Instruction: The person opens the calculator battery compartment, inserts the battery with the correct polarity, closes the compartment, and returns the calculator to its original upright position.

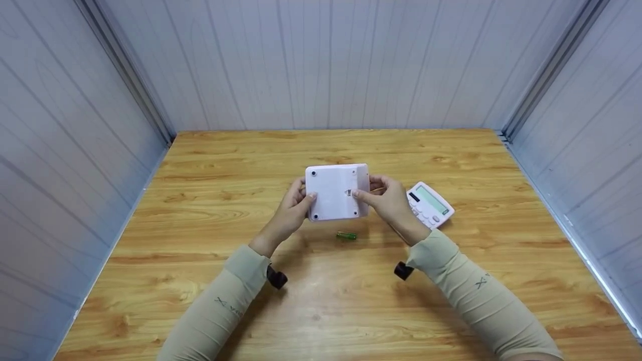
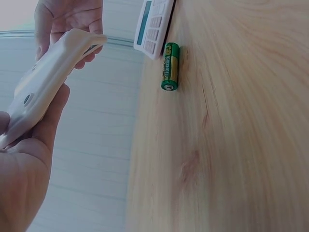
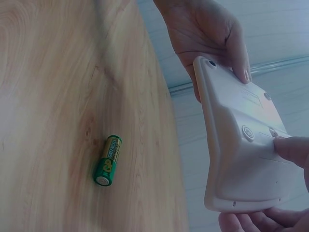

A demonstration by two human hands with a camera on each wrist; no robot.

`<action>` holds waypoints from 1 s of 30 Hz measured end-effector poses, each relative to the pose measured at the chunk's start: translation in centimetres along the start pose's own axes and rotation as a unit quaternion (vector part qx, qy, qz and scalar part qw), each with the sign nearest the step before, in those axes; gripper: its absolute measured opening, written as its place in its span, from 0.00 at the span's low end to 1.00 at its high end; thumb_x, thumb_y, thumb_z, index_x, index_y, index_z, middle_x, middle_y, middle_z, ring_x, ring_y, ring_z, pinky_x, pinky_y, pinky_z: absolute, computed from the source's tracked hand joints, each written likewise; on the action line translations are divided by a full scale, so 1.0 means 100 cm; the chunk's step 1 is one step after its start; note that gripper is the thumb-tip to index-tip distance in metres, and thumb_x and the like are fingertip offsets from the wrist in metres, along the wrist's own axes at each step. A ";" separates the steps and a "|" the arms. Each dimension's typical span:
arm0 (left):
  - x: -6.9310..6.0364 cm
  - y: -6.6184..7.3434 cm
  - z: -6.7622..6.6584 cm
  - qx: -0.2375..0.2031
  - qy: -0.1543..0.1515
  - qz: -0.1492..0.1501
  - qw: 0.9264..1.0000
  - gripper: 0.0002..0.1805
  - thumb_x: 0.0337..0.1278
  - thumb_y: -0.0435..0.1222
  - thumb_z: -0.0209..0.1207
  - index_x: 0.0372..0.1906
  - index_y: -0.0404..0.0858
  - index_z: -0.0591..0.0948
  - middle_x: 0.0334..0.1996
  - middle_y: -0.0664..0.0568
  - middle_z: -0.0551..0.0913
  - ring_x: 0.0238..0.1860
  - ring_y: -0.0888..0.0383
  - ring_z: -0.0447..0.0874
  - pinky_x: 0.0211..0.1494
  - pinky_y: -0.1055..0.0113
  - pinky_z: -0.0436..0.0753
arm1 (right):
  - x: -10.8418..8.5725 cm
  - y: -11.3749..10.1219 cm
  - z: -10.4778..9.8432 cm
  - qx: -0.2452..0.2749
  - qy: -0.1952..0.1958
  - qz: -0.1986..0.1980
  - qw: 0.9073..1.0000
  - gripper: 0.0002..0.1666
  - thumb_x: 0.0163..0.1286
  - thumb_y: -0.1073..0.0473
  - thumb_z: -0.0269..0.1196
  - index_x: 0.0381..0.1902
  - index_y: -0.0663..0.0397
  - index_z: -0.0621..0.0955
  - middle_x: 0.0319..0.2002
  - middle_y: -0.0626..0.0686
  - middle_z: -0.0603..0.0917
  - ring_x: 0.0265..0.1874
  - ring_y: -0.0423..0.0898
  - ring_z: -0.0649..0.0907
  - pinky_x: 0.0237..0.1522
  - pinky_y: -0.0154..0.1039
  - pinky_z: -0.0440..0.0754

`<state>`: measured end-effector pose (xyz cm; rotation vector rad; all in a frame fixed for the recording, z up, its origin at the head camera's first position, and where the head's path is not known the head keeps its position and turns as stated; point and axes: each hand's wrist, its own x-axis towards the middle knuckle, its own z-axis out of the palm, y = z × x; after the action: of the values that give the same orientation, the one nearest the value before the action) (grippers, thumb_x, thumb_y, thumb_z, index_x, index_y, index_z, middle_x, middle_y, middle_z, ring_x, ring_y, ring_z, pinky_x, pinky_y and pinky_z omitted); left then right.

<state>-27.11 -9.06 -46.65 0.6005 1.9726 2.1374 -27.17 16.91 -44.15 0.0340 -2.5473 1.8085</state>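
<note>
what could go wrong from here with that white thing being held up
The white device is held above the table by the left hand and right hand, so it could drop if the grip slips.

The right thumb is at the small catch; if that frees a cover, the cover might fall.

The green battery lies loose on its side below, so a nudge could set it rolling.
</note>
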 end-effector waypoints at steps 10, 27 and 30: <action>-0.002 -0.001 0.002 0.087 -0.010 0.014 0.996 0.25 0.85 0.30 0.44 0.79 0.31 0.62 0.65 0.29 0.81 0.63 0.39 0.85 0.63 0.40 0.88 | 0.000 0.010 0.000 0.027 -0.015 0.009 0.999 0.33 0.65 0.59 0.78 0.64 0.65 0.79 0.57 0.62 0.84 0.53 0.55 0.85 0.58 0.41 0.83; -0.006 -0.001 0.015 0.204 -0.010 0.082 0.975 0.26 0.83 0.26 0.50 0.77 0.26 0.62 0.64 0.29 0.80 0.64 0.35 0.85 0.63 0.42 0.89 | 0.003 0.020 -0.003 0.031 -0.053 0.020 0.998 0.36 0.70 0.59 0.76 0.71 0.64 0.77 0.63 0.64 0.84 0.59 0.57 0.85 0.61 0.43 0.85; -0.006 0.000 0.017 0.251 -0.005 0.098 0.963 0.24 0.84 0.27 0.49 0.76 0.27 0.64 0.66 0.31 0.81 0.66 0.37 0.85 0.66 0.43 0.88 | 0.002 0.019 -0.002 0.022 -0.053 0.021 0.998 0.37 0.72 0.58 0.74 0.73 0.66 0.75 0.62 0.65 0.83 0.57 0.57 0.85 0.58 0.41 0.86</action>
<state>-25.85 -7.71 -46.65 0.9137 2.5620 1.7085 -27.38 17.73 -45.84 0.0789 -2.5962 1.9289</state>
